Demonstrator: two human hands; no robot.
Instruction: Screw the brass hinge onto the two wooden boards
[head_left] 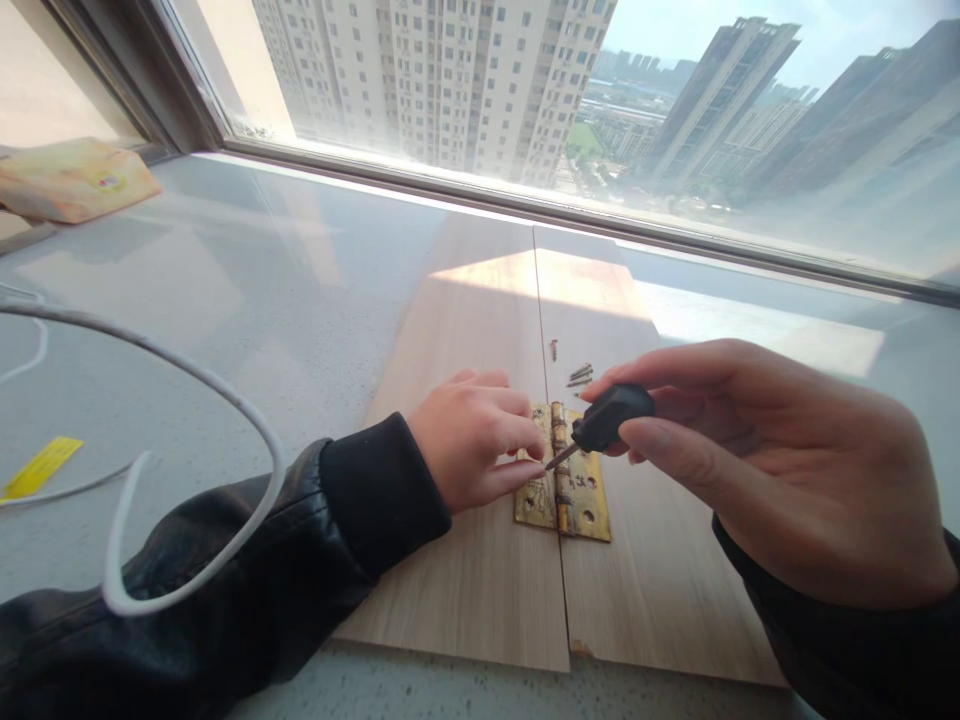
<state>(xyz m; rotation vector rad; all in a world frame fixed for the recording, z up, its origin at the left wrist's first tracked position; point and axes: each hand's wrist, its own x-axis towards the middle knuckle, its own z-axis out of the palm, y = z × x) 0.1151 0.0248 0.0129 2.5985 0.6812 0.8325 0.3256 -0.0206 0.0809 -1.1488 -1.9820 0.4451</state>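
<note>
A brass hinge lies across the seam of two light wooden boards on a grey sill. My right hand grips a short black-handled screwdriver, its tip angled down-left onto the hinge's left leaf. My left hand rests on the left board, its fingertips pinched at the screwdriver tip; whether they hold a screw is hidden. Several loose screws lie on the right board just beyond the hinge.
A white cable loops over my left sleeve and the grey sill. A yellow strip lies at the left edge, a tan pad at the far left corner. The window frame runs along the back.
</note>
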